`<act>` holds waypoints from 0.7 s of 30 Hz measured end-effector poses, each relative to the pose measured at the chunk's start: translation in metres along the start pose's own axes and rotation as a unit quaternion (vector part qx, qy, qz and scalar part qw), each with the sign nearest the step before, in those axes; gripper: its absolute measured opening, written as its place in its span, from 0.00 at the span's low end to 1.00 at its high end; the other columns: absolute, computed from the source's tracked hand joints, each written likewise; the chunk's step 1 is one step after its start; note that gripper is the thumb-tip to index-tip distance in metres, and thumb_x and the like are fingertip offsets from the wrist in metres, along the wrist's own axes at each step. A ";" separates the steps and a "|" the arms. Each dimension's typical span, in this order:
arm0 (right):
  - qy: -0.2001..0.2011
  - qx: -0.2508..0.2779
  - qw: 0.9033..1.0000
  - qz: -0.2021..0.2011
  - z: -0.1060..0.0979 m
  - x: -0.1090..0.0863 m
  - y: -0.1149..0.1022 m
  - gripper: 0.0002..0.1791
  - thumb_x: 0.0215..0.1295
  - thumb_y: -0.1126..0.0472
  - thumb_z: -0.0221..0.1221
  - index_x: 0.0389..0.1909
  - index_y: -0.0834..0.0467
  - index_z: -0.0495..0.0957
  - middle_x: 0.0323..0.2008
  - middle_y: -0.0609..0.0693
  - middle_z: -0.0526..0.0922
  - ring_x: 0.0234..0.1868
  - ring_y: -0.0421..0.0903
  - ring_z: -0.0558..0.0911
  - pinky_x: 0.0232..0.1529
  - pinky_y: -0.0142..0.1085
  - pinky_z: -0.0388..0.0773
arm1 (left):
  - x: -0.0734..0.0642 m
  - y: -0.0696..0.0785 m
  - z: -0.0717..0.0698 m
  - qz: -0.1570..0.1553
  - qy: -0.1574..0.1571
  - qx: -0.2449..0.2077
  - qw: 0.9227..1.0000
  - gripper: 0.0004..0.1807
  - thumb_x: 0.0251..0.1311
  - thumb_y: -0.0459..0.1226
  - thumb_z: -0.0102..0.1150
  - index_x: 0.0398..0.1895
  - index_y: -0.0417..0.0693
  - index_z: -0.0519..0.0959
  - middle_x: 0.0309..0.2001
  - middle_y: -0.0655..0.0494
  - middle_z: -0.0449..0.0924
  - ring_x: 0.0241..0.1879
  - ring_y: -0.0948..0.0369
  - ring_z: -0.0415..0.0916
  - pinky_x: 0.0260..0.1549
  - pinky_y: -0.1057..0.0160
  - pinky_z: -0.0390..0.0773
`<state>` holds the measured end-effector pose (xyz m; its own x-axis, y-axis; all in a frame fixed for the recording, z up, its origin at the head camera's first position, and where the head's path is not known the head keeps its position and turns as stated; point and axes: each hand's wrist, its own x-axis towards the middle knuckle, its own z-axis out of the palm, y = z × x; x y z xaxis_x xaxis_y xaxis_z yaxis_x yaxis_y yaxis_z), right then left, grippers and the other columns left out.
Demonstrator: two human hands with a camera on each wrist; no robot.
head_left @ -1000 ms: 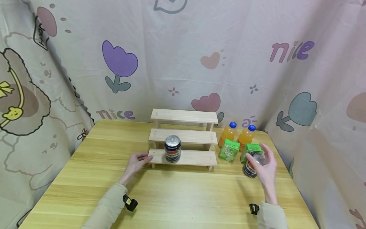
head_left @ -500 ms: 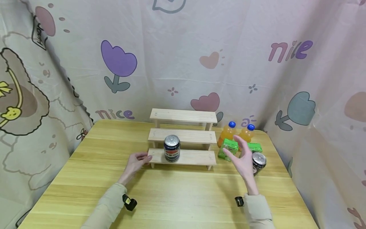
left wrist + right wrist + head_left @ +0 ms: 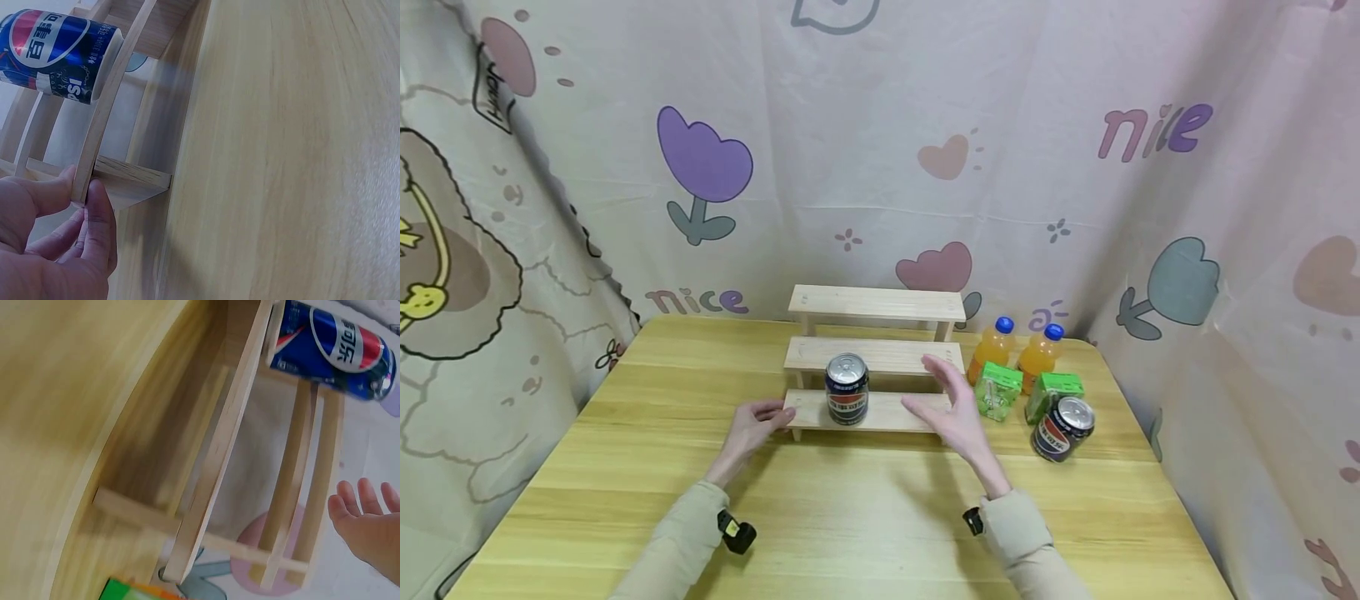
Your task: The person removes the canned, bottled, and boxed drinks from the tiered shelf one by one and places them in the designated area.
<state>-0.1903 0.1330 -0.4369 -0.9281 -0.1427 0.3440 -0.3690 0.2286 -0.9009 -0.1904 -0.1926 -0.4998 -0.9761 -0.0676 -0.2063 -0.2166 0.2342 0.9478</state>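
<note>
A dark blue Pepsi can (image 3: 847, 392) stands upright on the lowest step of a three-tier wooden display rack (image 3: 876, 302). At the left end of that step, my left hand (image 3: 752, 429) pinches the board between thumb and fingers, which the left wrist view shows closely. My right hand (image 3: 961, 421) holds nothing; thumb and fingers are spread apart in front of the rack's right end, to the right of the can. In the right wrist view, the can (image 3: 337, 350) is at the top, apart from the fingers (image 3: 370, 499).
Right of the rack stand two orange drink bottles (image 3: 992, 350) with blue caps. Two green drink cartons (image 3: 998, 390) are in front of them, and a second Pepsi can (image 3: 1062, 429) is nearest the front. A patterned curtain (image 3: 827, 150) hangs behind the wooden table (image 3: 850, 517).
My right hand has moved left from the second can, past the cartons, to the rack's right end, carrying nothing. The left hand keeps its hold on the board.
</note>
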 end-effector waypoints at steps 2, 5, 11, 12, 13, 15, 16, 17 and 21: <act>-0.015 0.000 1.000 0.010 0.009 0.003 -0.002 0.42 0.54 0.66 0.73 0.70 0.64 0.66 0.69 0.63 0.72 0.71 0.61 0.70 0.75 0.56 0.61 | 0.000 0.000 0.000 0.000 0.002 -0.001 1.000 0.26 0.67 0.36 0.62 0.61 0.24 0.71 0.48 0.36 0.85 0.32 0.68 0.82 0.39 0.72 0.80; -0.038 0.003 0.999 0.021 0.020 0.007 -0.003 0.42 0.55 0.65 0.72 0.71 0.62 0.65 0.70 0.62 0.71 0.72 0.61 0.69 0.76 0.56 0.61 | 0.000 0.000 -0.001 0.002 0.003 0.002 1.000 0.26 0.67 0.36 0.63 0.61 0.24 0.72 0.48 0.36 0.85 0.32 0.68 0.82 0.39 0.72 0.80; -0.065 0.018 0.997 0.026 0.038 0.013 -0.004 0.42 0.56 0.64 0.72 0.71 0.61 0.65 0.71 0.62 0.70 0.72 0.60 0.69 0.75 0.56 0.61 | -0.001 0.001 0.000 0.008 0.004 0.004 1.000 0.25 0.67 0.36 0.63 0.60 0.24 0.72 0.48 0.35 0.85 0.32 0.66 0.83 0.39 0.72 0.80; -0.068 0.020 0.997 0.027 0.041 0.014 -0.004 0.42 0.56 0.64 0.72 0.71 0.61 0.65 0.70 0.62 0.71 0.72 0.60 0.69 0.75 0.56 0.62 | -0.001 0.001 0.000 0.008 0.004 0.005 1.000 0.25 0.67 0.36 0.63 0.60 0.24 0.72 0.48 0.35 0.85 0.32 0.67 0.83 0.39 0.72 0.80; -0.071 0.022 0.997 0.027 0.043 0.014 -0.004 0.42 0.56 0.64 0.72 0.71 0.61 0.65 0.70 0.62 0.71 0.72 0.60 0.69 0.75 0.57 0.62 | -0.002 0.001 0.000 0.007 0.004 0.006 1.000 0.26 0.67 0.36 0.63 0.60 0.24 0.72 0.48 0.35 0.85 0.32 0.67 0.83 0.38 0.72 0.80; -0.076 0.022 0.996 0.028 0.048 0.016 -0.005 0.42 0.56 0.63 0.72 0.71 0.61 0.65 0.70 0.62 0.71 0.71 0.61 0.70 0.74 0.57 0.62 | -0.002 0.001 0.000 0.008 0.002 0.006 1.000 0.26 0.67 0.36 0.63 0.61 0.24 0.72 0.48 0.34 0.85 0.32 0.67 0.83 0.39 0.71 0.80; -0.079 0.020 0.996 0.029 0.051 0.016 -0.005 0.42 0.56 0.63 0.73 0.71 0.61 0.66 0.70 0.62 0.72 0.71 0.60 0.70 0.74 0.57 0.62 | -0.002 0.001 0.001 0.007 0.002 0.006 1.000 0.27 0.67 0.36 0.63 0.61 0.24 0.71 0.48 0.34 0.85 0.32 0.67 0.83 0.39 0.71 0.80; -0.080 0.020 0.996 0.031 0.053 0.017 -0.005 0.42 0.56 0.63 0.73 0.71 0.62 0.66 0.69 0.62 0.72 0.71 0.60 0.71 0.74 0.58 0.63 | -0.002 0.001 0.001 0.007 0.002 0.006 1.000 0.27 0.67 0.36 0.63 0.61 0.24 0.71 0.48 0.34 0.85 0.32 0.67 0.83 0.39 0.71 0.80; -0.084 0.017 0.996 0.029 0.063 0.021 -0.006 0.41 0.55 0.63 0.73 0.70 0.61 0.67 0.67 0.61 0.74 0.69 0.60 0.72 0.72 0.57 0.65 | -0.001 0.001 0.000 0.009 0.002 0.006 1.000 0.28 0.67 0.37 0.63 0.62 0.23 0.70 0.49 0.33 0.84 0.32 0.67 0.83 0.39 0.71 0.80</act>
<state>-0.2041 0.0684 -0.4415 -0.9254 -0.2893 0.2447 -0.3107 0.2096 -0.9271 -0.1892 -0.1920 -0.4987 -0.9798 -0.0668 -0.1884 -0.1992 0.2476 0.9482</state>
